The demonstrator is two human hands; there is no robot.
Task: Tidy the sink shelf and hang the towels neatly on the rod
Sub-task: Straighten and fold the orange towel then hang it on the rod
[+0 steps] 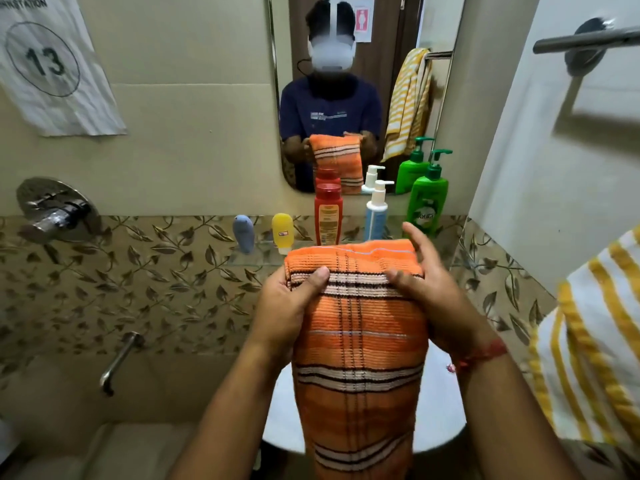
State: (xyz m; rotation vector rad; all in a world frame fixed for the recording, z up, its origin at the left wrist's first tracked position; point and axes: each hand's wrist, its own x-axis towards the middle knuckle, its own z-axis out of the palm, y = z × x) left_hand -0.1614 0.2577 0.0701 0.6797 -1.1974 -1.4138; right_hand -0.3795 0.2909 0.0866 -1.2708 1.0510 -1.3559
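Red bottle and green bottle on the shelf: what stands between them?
In the head view, a white-and-blue pump bottle stands between the red bottle and the green bottle on the shelf; nothing else.

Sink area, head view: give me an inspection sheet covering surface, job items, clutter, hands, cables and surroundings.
Surface: clear glass sink shelf on the leaf-patterned tile wall; white round basin below.
Job items: orange striped folded towel held over the basin; yellow-and-white striped towel hanging at right; grey metal towel rod bare.
Clutter: five bottles upright on the shelf: grey, yellow, red, white pump, green pump.
Hands: left hand and right hand grip the orange towel's top fold.
Cables: nothing seen.
Surroundings: wall mirror, chrome tap, paper sign numbered 13.
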